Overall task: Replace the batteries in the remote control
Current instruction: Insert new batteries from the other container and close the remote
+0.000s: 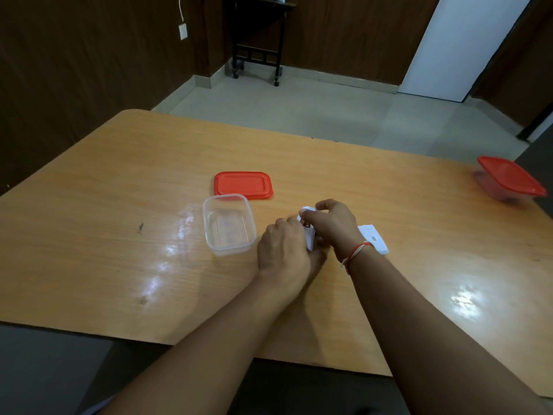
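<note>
A white remote control (309,239) is held just above the wooden table (104,220), mostly hidden between my two hands. My left hand (282,250) grips its near end from the left. My right hand (332,224) curls over its far end, fingertips pinching at the top. A flat white piece with a barcode label (374,239), probably the battery cover, lies on the table just right of my right wrist. No batteries can be seen.
An open clear plastic container (229,224) stands left of my hands, and its red lid (243,185) lies behind it. A second clear container with a red lid (510,179) sits at the table's far right edge.
</note>
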